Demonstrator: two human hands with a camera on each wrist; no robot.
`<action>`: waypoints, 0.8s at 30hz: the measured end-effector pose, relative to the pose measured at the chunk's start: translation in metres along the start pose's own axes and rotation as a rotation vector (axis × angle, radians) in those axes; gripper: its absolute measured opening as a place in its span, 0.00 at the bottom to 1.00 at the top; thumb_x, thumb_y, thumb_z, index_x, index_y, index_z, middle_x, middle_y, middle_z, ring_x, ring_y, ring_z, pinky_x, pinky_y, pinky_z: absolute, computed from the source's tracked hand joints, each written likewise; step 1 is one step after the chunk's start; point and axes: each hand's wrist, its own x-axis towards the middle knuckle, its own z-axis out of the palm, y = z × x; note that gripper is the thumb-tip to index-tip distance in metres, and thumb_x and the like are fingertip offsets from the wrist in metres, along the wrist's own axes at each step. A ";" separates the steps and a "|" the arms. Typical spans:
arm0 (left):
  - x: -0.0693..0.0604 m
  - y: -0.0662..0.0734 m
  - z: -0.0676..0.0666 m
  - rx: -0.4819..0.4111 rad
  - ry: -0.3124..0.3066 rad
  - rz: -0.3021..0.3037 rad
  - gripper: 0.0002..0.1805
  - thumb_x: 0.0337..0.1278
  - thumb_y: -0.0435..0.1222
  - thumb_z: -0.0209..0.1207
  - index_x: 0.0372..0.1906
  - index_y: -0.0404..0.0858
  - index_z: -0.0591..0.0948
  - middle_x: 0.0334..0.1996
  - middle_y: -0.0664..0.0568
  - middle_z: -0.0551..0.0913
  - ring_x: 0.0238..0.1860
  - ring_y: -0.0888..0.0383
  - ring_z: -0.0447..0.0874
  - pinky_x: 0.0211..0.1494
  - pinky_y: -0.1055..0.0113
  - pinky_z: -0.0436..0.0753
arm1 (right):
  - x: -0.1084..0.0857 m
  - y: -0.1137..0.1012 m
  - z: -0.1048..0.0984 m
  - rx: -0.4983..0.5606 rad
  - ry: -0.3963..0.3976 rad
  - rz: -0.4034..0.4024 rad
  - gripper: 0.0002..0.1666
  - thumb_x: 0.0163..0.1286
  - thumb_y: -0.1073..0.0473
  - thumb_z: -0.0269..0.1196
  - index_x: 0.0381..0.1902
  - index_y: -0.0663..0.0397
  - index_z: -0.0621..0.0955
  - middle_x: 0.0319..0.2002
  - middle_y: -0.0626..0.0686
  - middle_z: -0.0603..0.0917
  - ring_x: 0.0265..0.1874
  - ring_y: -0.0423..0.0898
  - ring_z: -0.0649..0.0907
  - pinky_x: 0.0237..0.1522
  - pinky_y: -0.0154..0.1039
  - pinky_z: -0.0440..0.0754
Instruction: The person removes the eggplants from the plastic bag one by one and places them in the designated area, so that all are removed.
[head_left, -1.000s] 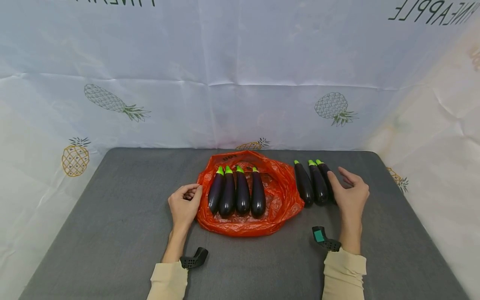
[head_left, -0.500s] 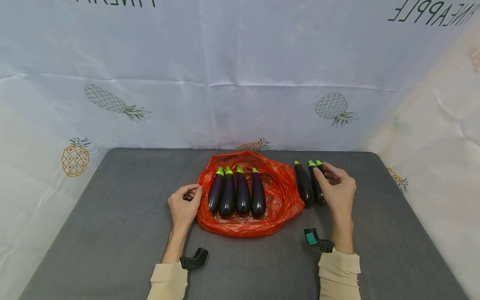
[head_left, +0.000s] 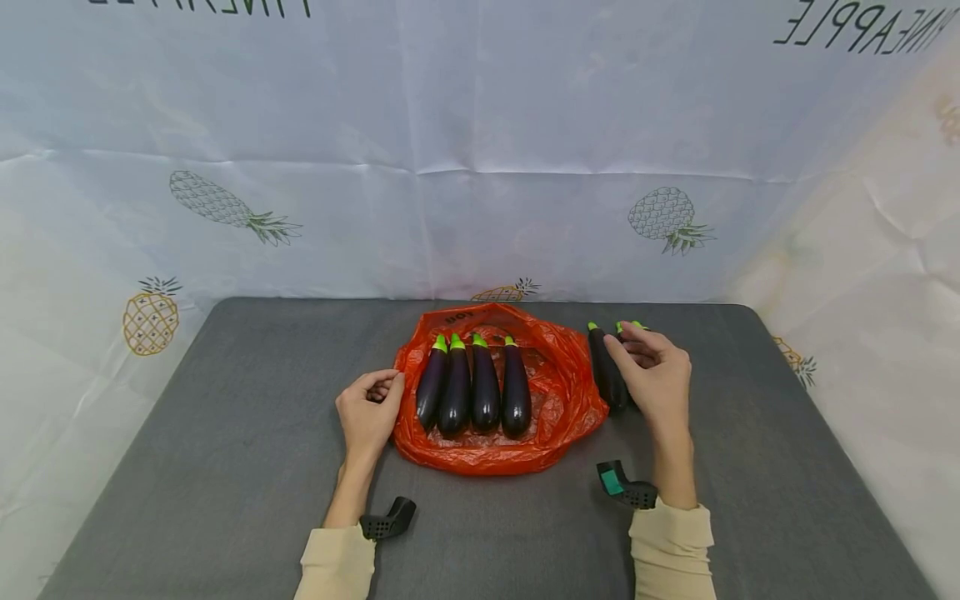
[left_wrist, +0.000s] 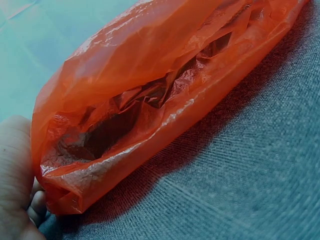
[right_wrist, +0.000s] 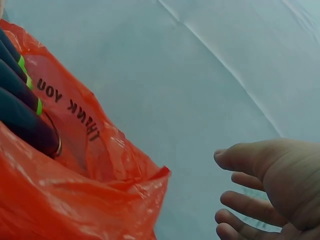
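Note:
A red plastic bag [head_left: 558, 400] lies with its mouth spread wide on the grey table. Several dark purple eggplants [head_left: 485, 390] with bright green tops lie side by side within it. At the bag's left edge my left hand [head_left: 369, 412] pinches the plastic between thumb and curled fingers, as the left wrist view of the bag rim [left_wrist: 125, 170] also shows. My right hand [head_left: 658, 375] hovers over the loose eggplants [head_left: 606, 371] right of the bag, covering most of them. In the right wrist view its fingers [right_wrist: 250, 207] are spread apart and hold nothing.
The grey table [head_left: 247, 417] ends at the back against a pale cloth [head_left: 337, 225] printed with pineapples. A black wrist camera [head_left: 388, 518] sits on the left forearm, and another wrist camera [head_left: 628, 487] on the right.
My right hand has moved left, from beside the rightmost loose eggplant to above the loose eggplants, hiding more of them. My left hand and the bag have stayed put.

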 end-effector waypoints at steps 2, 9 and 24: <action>0.000 0.000 0.000 0.001 0.001 -0.005 0.02 0.54 0.22 0.68 0.31 0.23 0.88 0.23 0.34 0.86 0.22 0.67 0.74 0.30 0.83 0.73 | 0.000 -0.001 0.002 -0.002 -0.020 -0.009 0.20 0.67 0.60 0.71 0.55 0.60 0.87 0.42 0.41 0.86 0.36 0.27 0.81 0.42 0.17 0.79; 0.000 0.000 0.000 0.003 -0.001 -0.007 0.02 0.54 0.21 0.68 0.31 0.23 0.88 0.23 0.34 0.85 0.22 0.66 0.74 0.29 0.83 0.72 | -0.002 -0.002 0.007 -0.012 -0.089 -0.029 0.21 0.67 0.62 0.70 0.57 0.61 0.86 0.52 0.66 0.86 0.37 0.25 0.81 0.43 0.16 0.79; -0.001 0.001 0.001 0.004 0.000 -0.018 0.02 0.54 0.21 0.68 0.31 0.23 0.88 0.23 0.34 0.85 0.22 0.65 0.74 0.29 0.83 0.72 | -0.004 -0.006 0.017 -0.029 -0.282 -0.096 0.22 0.67 0.62 0.71 0.57 0.64 0.85 0.52 0.66 0.86 0.39 0.25 0.80 0.45 0.17 0.79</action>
